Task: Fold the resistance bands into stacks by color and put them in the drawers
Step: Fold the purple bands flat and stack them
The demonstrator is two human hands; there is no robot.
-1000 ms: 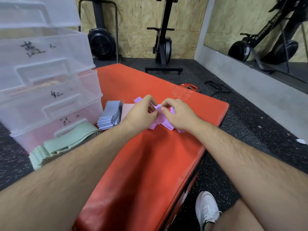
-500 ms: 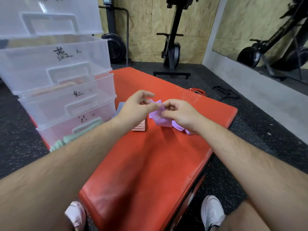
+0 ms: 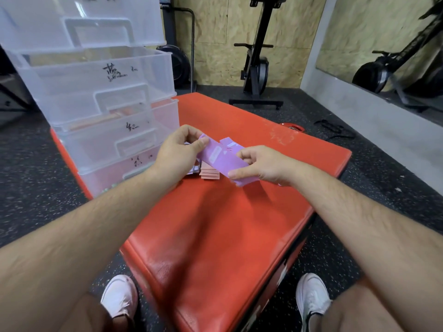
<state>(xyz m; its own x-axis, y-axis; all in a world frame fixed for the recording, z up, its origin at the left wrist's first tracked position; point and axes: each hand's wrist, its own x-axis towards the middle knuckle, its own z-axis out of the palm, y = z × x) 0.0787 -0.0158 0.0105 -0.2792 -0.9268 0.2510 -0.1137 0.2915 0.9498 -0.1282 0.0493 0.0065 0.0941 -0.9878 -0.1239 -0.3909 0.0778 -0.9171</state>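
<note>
Pinching a purple band (image 3: 221, 161) at both ends, left hand (image 3: 176, 153) and right hand (image 3: 260, 165) (thumb-and-finger grips) above the red mat (image 3: 215, 224), pink stack (image 3: 209, 174) beneath, drawers (image 3: 107, 97) left

Black marker, handwritten, on clear drawer fronts. Top drawer (image 3: 143, 20): strokes cut by frame edge, illegible. 2nd drawer (image 3: 72, 87): Chinese char. resembling 蓝, w/ small scribble to its right. 3rd drawer (image 3: 91, 140): char. approx. 红, uncertain. 4th drawer (image 3: 103, 178): blurred char., not legible. Purple band (image 3: 225, 164): pale label patch plus small printed marks beside it, too blurred to read. Red box (image 3: 215, 236), side face: white print, mostly hidden, illegible.
</note>
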